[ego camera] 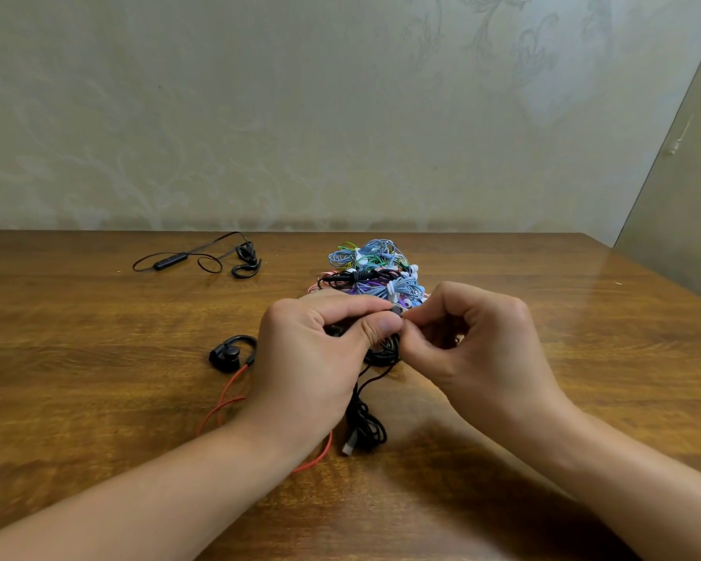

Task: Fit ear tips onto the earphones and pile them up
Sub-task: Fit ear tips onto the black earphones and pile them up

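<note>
Fingers: left hand (312, 350) and right hand (478, 342) both pinch a small black earphone (395, 308)
Pile (375, 271): coloured earphones toward the table's (98, 378) far edge

left hand (312, 350): bare, no rings | right hand (478, 342): bare | forearms: sleeveless

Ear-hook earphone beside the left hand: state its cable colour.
Red cable, black earphone; head view.

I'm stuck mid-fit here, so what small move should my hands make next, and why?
Probably press the small grey ear tip home: the left hand and right hand both pinch it, the black cord hanging below, just before the colourful earphone pile.
</note>
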